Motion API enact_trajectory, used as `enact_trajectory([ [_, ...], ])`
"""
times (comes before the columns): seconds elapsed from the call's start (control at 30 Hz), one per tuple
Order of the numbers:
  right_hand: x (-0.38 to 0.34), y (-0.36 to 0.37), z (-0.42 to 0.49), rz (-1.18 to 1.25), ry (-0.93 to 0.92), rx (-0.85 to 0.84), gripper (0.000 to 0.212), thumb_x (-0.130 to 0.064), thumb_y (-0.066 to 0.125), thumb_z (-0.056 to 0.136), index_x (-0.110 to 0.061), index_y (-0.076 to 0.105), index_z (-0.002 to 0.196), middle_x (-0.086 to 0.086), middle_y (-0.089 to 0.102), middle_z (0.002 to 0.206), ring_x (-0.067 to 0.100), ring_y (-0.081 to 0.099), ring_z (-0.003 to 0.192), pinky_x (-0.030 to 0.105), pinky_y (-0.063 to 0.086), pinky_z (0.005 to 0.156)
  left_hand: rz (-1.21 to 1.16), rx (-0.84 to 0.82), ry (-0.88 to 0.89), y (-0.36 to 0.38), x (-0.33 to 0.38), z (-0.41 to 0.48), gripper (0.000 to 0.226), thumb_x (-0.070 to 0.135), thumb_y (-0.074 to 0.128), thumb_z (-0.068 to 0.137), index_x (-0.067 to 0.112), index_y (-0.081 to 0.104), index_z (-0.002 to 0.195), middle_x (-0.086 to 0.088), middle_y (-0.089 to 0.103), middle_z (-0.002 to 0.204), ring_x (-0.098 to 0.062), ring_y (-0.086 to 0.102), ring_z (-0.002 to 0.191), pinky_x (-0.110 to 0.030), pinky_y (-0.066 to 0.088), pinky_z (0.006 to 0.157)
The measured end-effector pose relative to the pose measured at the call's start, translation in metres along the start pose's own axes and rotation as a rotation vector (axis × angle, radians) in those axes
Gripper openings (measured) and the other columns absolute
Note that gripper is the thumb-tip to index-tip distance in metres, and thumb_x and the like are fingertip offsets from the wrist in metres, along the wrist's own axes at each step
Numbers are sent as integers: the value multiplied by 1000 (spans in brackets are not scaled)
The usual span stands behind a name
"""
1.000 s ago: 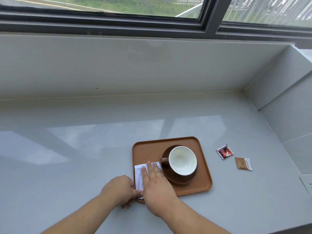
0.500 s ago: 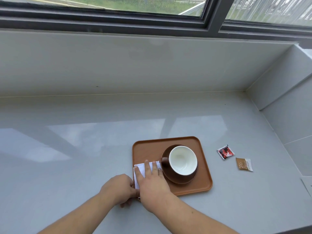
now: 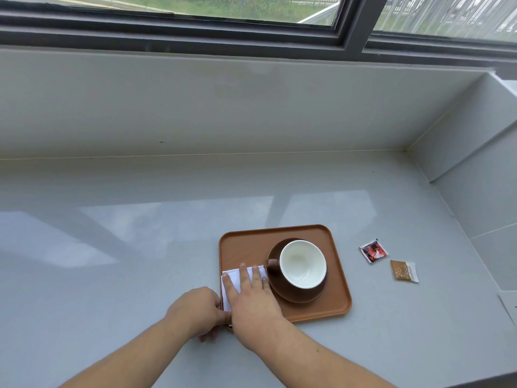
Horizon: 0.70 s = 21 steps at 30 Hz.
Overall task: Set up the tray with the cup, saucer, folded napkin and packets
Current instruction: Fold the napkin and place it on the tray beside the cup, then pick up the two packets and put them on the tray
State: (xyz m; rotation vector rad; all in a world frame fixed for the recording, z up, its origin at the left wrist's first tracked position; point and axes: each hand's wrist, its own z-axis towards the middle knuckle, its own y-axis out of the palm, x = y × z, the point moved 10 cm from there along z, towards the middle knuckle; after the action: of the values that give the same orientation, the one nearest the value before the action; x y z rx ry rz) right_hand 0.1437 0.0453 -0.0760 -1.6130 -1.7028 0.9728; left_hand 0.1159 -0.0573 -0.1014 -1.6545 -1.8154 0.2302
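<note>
Brown tray (image 3: 251,242): rectangular with rounded corners, flat on the pale grey desk (image 3: 112,275) below a dark-framed window (image 3: 349,29).

Saucer (image 3: 302,294): dark brown, on the right half of the tray.

Cup (image 3: 303,264): brown outside, white inside, upright on the saucer, handle turned to the left; nothing visible in it.

Folded napkin (image 3: 233,278): white, on the near-left part of the tray, its right edge just beside the cup handle and saucer rim. Only its far and left portions show; the rest lies under the right hand.

Right hand (image 3: 253,299): palm down on the napkin. Fingers (image 3: 243,275) are extended, slightly spread, and laid flat on the paper, their tips stopping short of the napkin's far edge. The fingers press rather than clamp; nothing is enclosed in them.

Left hand (image 3: 195,310): at the tray's near-left edge, resting on the desk. Fingers are curled together and meet the napkin's near-left corner at the tray rim; whether they pinch the paper or the rim cannot be told.

Red and black packet (image 3: 373,251): on the desk to the right of the tray, apart from it.

Brown packet (image 3: 404,271): on the desk just beyond and nearer than the red one, not touching it. Both packets lie well apart from either hand.
</note>
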Motion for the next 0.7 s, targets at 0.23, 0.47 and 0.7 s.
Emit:
enact_trajectory([
  [0.23, 0, 0, 1, 0, 0, 3, 88, -32, 52, 98, -23, -10, 160, 25, -13, 165, 50, -9, 149, 57, 3, 122, -5, 1, -5, 0, -1, 0, 44, 63, 61, 62, 21, 58, 52, 6, 67, 43, -3, 58, 36, -24, 42, 51],
  [0.47, 1, 2, 2, -6, -1, 1, 88, -31, 52, 98, -23, -11, 160, 25, -14, 165, 49, -10, 150, 56, 3, 121, -3, -5, -11, -1, -1, -2, 44, 65, 61, 60, 21, 58, 54, 6, 68, 44, -3, 58, 36, -24, 45, 53],
  [0.7, 0, -4, 1, -11, -1, -25, 90, -28, 56, 96, -23, -7, 160, 25, -10, 165, 49, -6, 150, 55, 7, 122, -26, -46, -14, -1, 2, -6, 40, 62, 60, 57, 22, 58, 55, 2, 75, 55, -6, 62, 40, -25, 48, 54],
])
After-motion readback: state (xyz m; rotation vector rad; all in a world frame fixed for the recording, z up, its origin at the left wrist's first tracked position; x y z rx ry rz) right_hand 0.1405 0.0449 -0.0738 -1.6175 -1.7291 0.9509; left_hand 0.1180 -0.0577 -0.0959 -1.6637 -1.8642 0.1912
